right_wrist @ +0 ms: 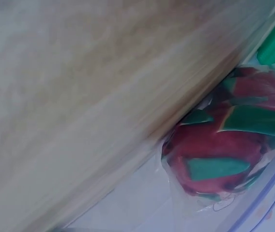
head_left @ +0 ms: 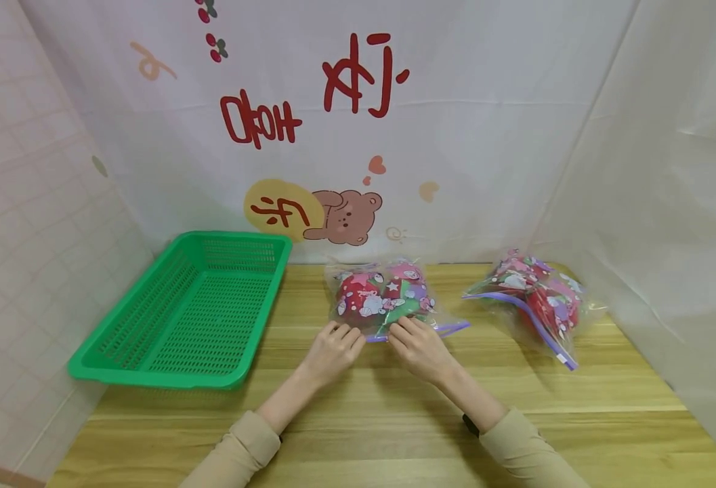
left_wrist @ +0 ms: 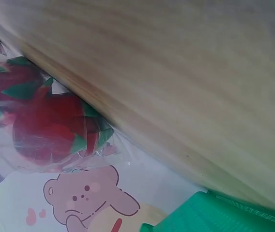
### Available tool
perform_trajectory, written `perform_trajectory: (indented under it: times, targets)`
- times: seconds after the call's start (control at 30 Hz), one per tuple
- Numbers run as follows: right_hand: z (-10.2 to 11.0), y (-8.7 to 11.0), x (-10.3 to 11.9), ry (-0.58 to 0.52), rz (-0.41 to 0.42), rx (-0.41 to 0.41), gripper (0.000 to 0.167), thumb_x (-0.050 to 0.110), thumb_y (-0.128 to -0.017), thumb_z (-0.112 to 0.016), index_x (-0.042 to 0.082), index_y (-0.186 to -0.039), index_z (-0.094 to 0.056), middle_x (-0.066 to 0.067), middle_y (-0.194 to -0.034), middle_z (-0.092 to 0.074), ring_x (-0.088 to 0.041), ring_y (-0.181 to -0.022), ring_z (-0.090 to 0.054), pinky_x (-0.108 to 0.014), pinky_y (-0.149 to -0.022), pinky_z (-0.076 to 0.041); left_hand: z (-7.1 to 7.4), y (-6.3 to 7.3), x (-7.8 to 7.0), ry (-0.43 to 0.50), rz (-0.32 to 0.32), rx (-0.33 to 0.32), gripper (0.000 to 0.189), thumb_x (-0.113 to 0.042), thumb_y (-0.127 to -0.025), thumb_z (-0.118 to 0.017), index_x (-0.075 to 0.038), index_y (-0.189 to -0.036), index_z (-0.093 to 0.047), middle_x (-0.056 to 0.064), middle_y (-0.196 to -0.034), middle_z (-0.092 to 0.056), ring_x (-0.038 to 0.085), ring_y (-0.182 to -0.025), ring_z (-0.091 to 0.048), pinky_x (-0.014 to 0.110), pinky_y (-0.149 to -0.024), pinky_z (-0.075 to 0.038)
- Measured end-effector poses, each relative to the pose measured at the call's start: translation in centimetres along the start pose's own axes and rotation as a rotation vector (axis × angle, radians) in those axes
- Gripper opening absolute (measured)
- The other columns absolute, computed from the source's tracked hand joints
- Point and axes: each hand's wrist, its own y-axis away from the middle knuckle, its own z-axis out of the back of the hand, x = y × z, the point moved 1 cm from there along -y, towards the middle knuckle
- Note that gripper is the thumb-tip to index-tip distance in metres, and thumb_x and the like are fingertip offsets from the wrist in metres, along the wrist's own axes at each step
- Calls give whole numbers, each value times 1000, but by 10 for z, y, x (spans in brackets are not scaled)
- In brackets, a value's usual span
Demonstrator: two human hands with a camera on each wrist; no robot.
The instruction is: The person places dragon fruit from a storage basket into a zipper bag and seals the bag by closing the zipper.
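Observation:
A clear printed zip bag (head_left: 388, 295) lies in the middle of the table, with red dragon fruits (left_wrist: 50, 128) with green scales inside it. My left hand (head_left: 332, 352) pinches the left end of its purple zip edge. The right hand (head_left: 420, 349) grips the same edge near its middle, fingers curled over the plastic. Right of that hand, the purple zip strip (head_left: 455, 328) sticks out, its two sides looking slightly apart. In the right wrist view, dragon fruit (right_wrist: 215, 154) shows through the plastic beside the zip lines (right_wrist: 261, 198). Both hands' fingertips are partly hidden.
A green plastic basket (head_left: 244, 359) stands on the left of the wooden table (head_left: 358, 434). Another printed zip bag (head_left: 534, 298) with red fruit inside lies at the right. A white printed curtain (head_left: 486, 156) hangs behind the table's back edge.

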Motion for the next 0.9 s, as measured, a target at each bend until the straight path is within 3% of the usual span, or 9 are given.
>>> perform_trajectory:
  times: [0.13,0.27,0.4,0.57,0.9]
  targets:
    - [1,1,-3,-51,-20,5,24,9,-94,-48,7,-73,-61,-1,-76,-57,-16,-71,-52,-23,-61,-48,-1,0,0,18,18,8,22,-10,-90,-46,-13,-77,-64,-4,-75,-65,10,-69,-61,23,-65,-49]
    - [0,2,-7,-104,-38,-3,6,10,-81,-67,6,-76,-64,-2,-77,-59,-16,-71,-53,-23,-61,-48,-2,1,2,31,32,9,23,-8,-89,-44,-13,-77,-63,-3,-75,-65,11,-67,-62,24,-64,-49]
    - [1,3,-11,-149,-82,11,14,10,-73,-76,6,-80,-64,-2,-79,-60,-17,-74,-54,-25,-64,-49,0,2,5,37,57,13,22,-7,-87,-44,-12,-76,-62,-1,-74,-64,13,-67,-62,25,-64,-50]
    - [4,6,-15,-189,-121,10,16,10,-74,-76,6,-83,-64,-3,-83,-61,-17,-76,-54,-26,-65,-48,1,4,7,37,67,11,28,-5,-89,-38,-12,-76,-62,0,-74,-63,15,-67,-62,26,-63,-51]
    - [6,6,-13,-166,-72,31,16,14,-74,-76,6,-83,-64,-2,-84,-62,-17,-77,-55,-26,-66,-49,0,3,1,4,66,-10,31,-6,-93,-36,-13,-77,-61,-1,-74,-62,14,-66,-59,25,-58,-49]
